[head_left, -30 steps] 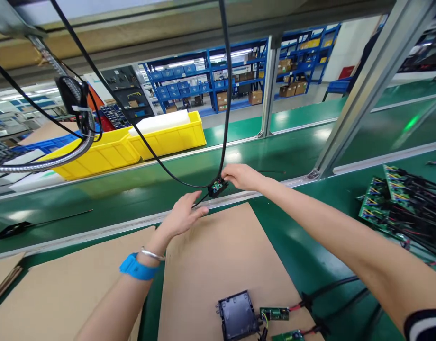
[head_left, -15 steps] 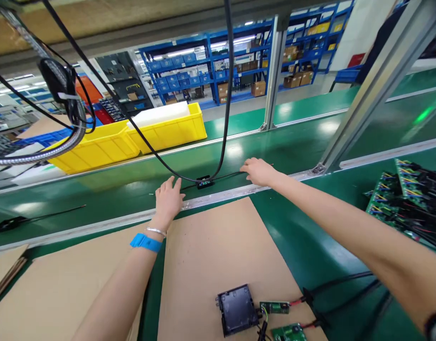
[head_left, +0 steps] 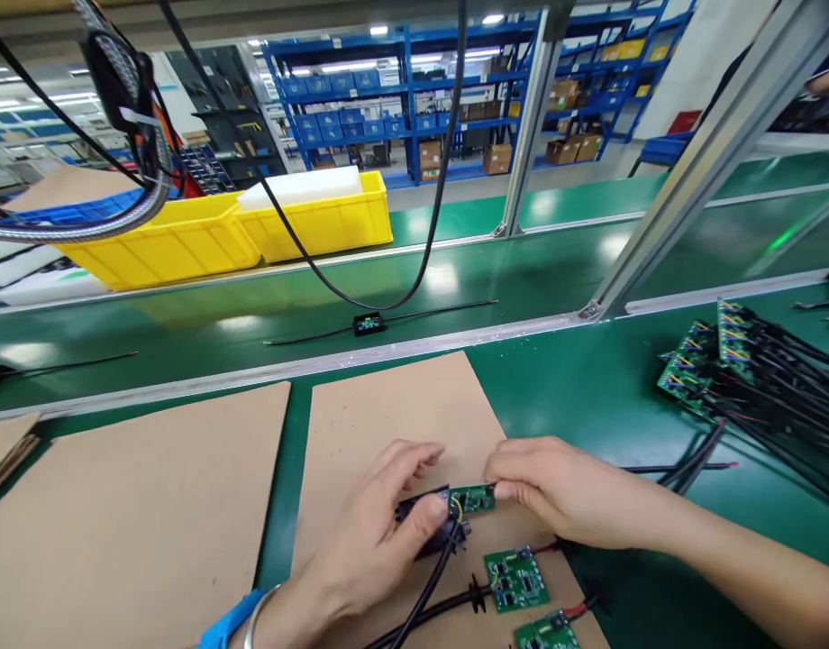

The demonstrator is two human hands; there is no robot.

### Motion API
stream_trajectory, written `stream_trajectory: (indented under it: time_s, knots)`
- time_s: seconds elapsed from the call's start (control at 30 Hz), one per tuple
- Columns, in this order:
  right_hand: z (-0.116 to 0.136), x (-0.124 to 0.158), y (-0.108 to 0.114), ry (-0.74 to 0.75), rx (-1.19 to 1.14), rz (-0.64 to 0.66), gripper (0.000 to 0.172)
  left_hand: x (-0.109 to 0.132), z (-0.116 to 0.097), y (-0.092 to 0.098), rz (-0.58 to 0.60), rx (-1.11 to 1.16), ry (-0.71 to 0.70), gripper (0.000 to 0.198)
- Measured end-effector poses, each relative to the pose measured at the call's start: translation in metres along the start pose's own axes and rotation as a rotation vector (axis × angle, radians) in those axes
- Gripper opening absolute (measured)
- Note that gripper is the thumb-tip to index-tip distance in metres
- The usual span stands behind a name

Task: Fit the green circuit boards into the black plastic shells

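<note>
My left hand (head_left: 387, 514) is closed around a black plastic housing (head_left: 424, 518), its thumb on top, above the cardboard sheet (head_left: 360, 424). A small green circuit board (head_left: 478, 498) sticks out beside the housing, joined to it by thin coloured wires. My right hand (head_left: 550, 487) pinches the right end of that board. Two more green boards lie nearer me, one (head_left: 517, 579) with a black cable and the other (head_left: 548, 633) with red wires.
A small black case with a board (head_left: 369, 324) and cables lies on the green belt (head_left: 556, 279). Wired boards (head_left: 698, 370) are piled at right. Yellow bins (head_left: 320, 216) stand beyond the belt. A black cable (head_left: 448, 135) hangs in front; a metal post (head_left: 698, 171) slants at right.
Both hands have come back from the case on the belt to the cardboard. The left has taken hold of the housing, the right of the small board. The view has shifted.
</note>
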State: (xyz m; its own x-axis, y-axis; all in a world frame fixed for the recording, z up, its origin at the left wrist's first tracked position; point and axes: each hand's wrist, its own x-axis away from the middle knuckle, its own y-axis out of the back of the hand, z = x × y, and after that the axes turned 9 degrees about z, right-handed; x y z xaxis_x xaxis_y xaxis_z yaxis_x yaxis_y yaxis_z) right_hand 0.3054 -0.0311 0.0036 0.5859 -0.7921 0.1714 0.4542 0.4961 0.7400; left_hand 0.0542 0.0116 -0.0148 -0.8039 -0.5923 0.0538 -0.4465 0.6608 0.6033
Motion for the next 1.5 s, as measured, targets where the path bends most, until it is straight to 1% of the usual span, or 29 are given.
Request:
stream_trajectory:
  time_s: [0.03, 0.07, 0.1, 0.13, 0.2, 0.27, 0.3, 0.37, 0.43, 0.5, 0.57, 0.63, 0.7, 0.73, 0.83, 0.9, 1.0, 1.13, 1.27, 1.5]
  knots:
    - [0.004, -0.002, 0.002, 0.022, -0.021, -0.033, 0.018, -0.001, -0.009, 0.001, -0.003, 0.025, 0.037, 0.043]
    - [0.008, -0.004, 0.003, 0.037, -0.035, -0.066, 0.016, -0.002, -0.017, 0.001, 0.006, 0.025, 0.083, 0.04]
    - [0.013, -0.007, 0.003, 0.035, -0.042, -0.095, 0.016, -0.003, -0.024, 0.0, 0.015, 0.001, 0.135, 0.031]
    - [0.018, -0.01, 0.001, 0.011, -0.039, -0.123, 0.019, -0.005, -0.029, -0.001, 0.016, -0.038, 0.187, 0.02]
    - [0.03, -0.021, -0.007, -0.097, 0.031, -0.163, 0.027, -0.008, -0.034, -0.006, -0.02, -0.103, 0.256, 0.014]
    - [0.045, -0.034, -0.018, -0.201, 0.197, -0.151, 0.029, -0.011, -0.033, -0.01, -0.064, -0.1, 0.276, 0.006]
    - [0.053, -0.04, -0.023, -0.223, 0.292, -0.129, 0.029, -0.013, -0.03, -0.011, -0.079, -0.078, 0.281, 0.006]
    - [0.065, -0.048, -0.03, -0.178, 0.441, -0.087, 0.028, -0.013, -0.024, -0.01, -0.082, -0.006, 0.301, 0.009]
    - [0.071, -0.048, -0.032, -0.068, 0.493, -0.082, 0.027, -0.007, -0.017, -0.005, -0.044, 0.076, 0.335, 0.01]
    - [0.066, -0.045, -0.03, 0.036, 0.511, -0.089, 0.025, 0.003, -0.01, 0.001, 0.042, 0.188, 0.379, 0.02]
    - [0.055, -0.042, -0.027, 0.089, 0.527, -0.065, 0.019, 0.016, -0.005, 0.007, 0.117, 0.222, 0.41, 0.03]
    - [0.042, -0.043, -0.026, 0.115, 0.517, -0.009, 0.016, 0.027, -0.001, 0.009, 0.109, 0.096, 0.403, 0.049]
    - [0.03, -0.047, -0.027, 0.134, 0.482, 0.054, 0.013, 0.034, 0.002, 0.007, 0.071, -0.112, 0.381, 0.065]
    - [0.026, -0.05, -0.029, 0.14, 0.465, 0.078, 0.011, 0.036, 0.004, 0.005, 0.074, -0.188, 0.373, 0.066]
    - [0.017, -0.057, -0.035, 0.141, 0.438, 0.124, 0.007, 0.037, 0.01, -0.001, 0.138, -0.276, 0.36, 0.053]
    - [0.015, -0.059, -0.04, 0.128, 0.453, 0.123, 0.006, 0.036, 0.014, -0.004, 0.155, -0.297, 0.34, 0.049]
    - [0.016, -0.06, -0.046, 0.103, 0.514, 0.103, 0.007, 0.036, 0.019, -0.006, 0.156, -0.329, 0.323, 0.051]
    - [0.021, -0.06, -0.048, 0.097, 0.545, 0.091, 0.006, 0.037, 0.021, -0.008, 0.149, -0.342, 0.334, 0.052]
    - [0.022, -0.061, -0.048, 0.125, 0.543, 0.071, 0.003, 0.037, 0.02, -0.009, 0.153, -0.31, 0.348, 0.051]
    - [0.023, -0.062, -0.046, 0.126, 0.524, 0.076, 0.008, 0.037, 0.019, -0.01, 0.142, -0.335, 0.324, 0.048]
